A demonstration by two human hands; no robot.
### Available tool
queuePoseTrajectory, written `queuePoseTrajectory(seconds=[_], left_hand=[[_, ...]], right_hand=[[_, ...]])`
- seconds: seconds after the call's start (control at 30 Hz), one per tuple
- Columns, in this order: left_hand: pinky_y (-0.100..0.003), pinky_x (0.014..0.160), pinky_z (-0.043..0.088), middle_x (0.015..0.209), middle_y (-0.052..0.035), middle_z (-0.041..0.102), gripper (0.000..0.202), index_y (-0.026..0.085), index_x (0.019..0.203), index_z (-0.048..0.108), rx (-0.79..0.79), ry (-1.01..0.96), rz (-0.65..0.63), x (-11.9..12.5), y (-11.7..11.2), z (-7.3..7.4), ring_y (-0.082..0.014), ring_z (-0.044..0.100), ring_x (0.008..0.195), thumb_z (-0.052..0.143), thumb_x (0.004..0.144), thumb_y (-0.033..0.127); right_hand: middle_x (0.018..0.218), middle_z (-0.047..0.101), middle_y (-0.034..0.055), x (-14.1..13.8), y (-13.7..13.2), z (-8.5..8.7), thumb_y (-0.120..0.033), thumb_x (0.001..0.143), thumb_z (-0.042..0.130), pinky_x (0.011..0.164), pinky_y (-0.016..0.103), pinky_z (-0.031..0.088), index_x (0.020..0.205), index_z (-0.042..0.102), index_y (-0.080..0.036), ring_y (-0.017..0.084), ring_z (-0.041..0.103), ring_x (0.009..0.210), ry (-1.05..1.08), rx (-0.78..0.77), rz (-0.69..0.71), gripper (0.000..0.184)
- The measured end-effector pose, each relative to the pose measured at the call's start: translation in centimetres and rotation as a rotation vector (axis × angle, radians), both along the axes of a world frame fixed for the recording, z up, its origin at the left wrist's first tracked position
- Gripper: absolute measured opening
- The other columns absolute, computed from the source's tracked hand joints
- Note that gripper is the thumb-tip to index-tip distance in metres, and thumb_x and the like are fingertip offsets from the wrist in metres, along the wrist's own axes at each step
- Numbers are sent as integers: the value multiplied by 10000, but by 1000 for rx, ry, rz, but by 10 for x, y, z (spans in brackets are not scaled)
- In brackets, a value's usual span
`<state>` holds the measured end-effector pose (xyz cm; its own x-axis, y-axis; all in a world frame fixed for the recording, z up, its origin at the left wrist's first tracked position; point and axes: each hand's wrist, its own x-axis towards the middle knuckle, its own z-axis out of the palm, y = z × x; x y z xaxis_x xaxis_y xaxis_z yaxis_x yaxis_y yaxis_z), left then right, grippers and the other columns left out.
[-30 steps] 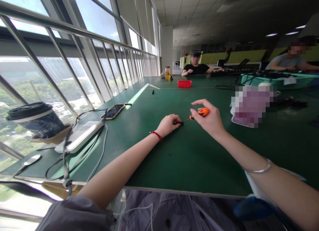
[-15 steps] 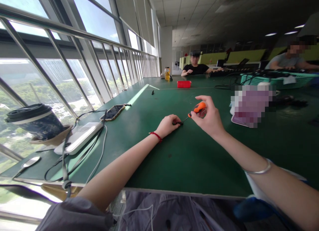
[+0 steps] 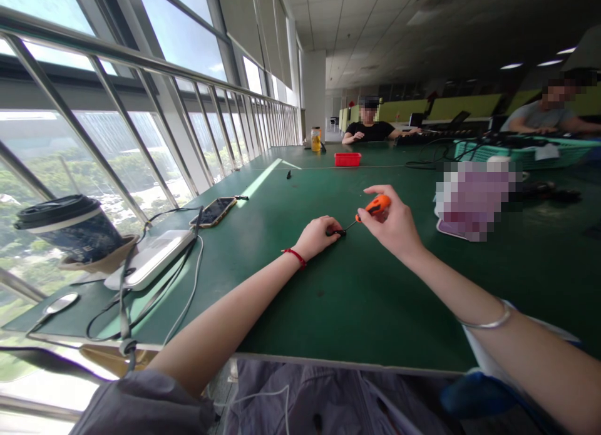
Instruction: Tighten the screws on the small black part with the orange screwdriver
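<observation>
My left hand [image 3: 319, 236] rests on the green tabletop [image 3: 328, 310], its fingers closed on a small black part [image 3: 339, 233] whose kind I cannot make out. To the right, my right hand [image 3: 393, 225] grips a screwdriver [image 3: 378, 203] with an orange and black handle, thumb below and index finger stretched along the far side. The screwdriver tilts down to the left, and its thin metal shaft meets the black part at my left fingertips. Most of the part is covered by those fingers.
Left are a phone [image 3: 213, 211], a white box-shaped device [image 3: 153, 260] with cables, and a lidded cup [image 3: 70, 228]. Ahead lie a small black piece [image 3: 288, 174] and a red tray [image 3: 347, 159]. A teal basket [image 3: 526, 152] stands right; two people sit beyond.
The screwdriver's handle has turned slightly in my right hand, and the fingers have shifted a little around it. My left hand keeps its hold on the black part.
</observation>
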<state>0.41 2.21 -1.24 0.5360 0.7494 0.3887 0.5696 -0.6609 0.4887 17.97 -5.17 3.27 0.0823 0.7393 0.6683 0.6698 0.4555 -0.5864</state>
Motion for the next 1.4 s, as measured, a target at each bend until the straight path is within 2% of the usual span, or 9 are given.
queuePoseTrajectory(seconds=[0.13, 0.27, 0.57, 0.7, 0.8, 1.0, 1.23, 1.3, 1.4], left_hand=[[-259, 735, 501, 881, -40, 661, 130, 150, 865, 675, 5, 5, -1, 0, 0, 0, -148, 605, 786, 600, 759, 154], [-258, 737, 502, 882, -37, 661, 122, 155, 858, 674, 14, 16, 4, -1, -1, 0, -147, 606, 785, 600, 760, 157], [-247, 738, 508, 880, -35, 656, 136, 158, 868, 677, 20, 13, 1, -1, 3, -3, -142, 607, 785, 607, 752, 149], [-250, 739, 505, 885, -36, 658, 127, 157, 865, 673, 20, 24, 0, 0, 0, 0, -144, 606, 792, 599, 761, 154], [-250, 739, 502, 885, -36, 658, 129, 156, 866, 672, 21, 23, -1, 0, 0, 0, -144, 605, 793, 597, 762, 152], [-253, 737, 501, 883, -35, 657, 131, 153, 865, 671, 12, 4, -5, -1, 0, -1, -144, 604, 788, 602, 754, 155], [-254, 741, 507, 879, -33, 659, 119, 159, 856, 664, 7, 9, -1, 0, 0, 0, -143, 606, 790, 599, 756, 152], [-255, 738, 507, 883, -35, 658, 123, 159, 859, 664, 26, 14, -3, 0, 1, -2, -144, 606, 791, 597, 756, 150], [-257, 724, 507, 885, -39, 658, 123, 159, 862, 663, 45, 19, -3, 0, 1, -3, -150, 606, 789, 598, 757, 159]], right_hand=[[611, 542, -16, 0, 1, 1, -456, 775, 543, 600, 288, 403, 955, 567, -219, 171, 532, 588, -2, -50, -22, 299], [645, 571, 2, 0, -1, 3, -410, 775, 532, 619, 292, 403, 835, 584, -223, 174, 548, 625, 6, -82, 16, 204], [676, 546, -31, 0, 4, -3, -360, 740, 581, 567, 284, 409, 1061, 499, -230, 156, 533, 567, 49, -27, -8, 356], [640, 537, -24, 0, 2, 0, -481, 784, 539, 589, 294, 405, 1001, 526, -224, 165, 526, 576, 40, -52, -60, 336], [636, 537, -19, -2, -1, 2, -476, 788, 533, 579, 288, 392, 929, 553, -222, 147, 496, 540, 33, -69, -28, 292], [663, 533, -30, -2, 0, 0, -413, 742, 584, 544, 276, 390, 1128, 475, -213, 162, 529, 569, 28, -52, 13, 448], [644, 563, -3, -3, -1, 1, -448, 774, 536, 585, 291, 402, 888, 577, -224, 163, 520, 578, 12, -89, -38, 255], [659, 563, -7, -3, 0, -1, -404, 746, 564, 582, 287, 407, 938, 575, -223, 161, 523, 581, 28, -55, -46, 264], [658, 554, -30, -1, 2, -3, -382, 703, 609, 549, 274, 407, 1099, 523, -223, 154, 525, 554, 52, -30, -27, 435]])
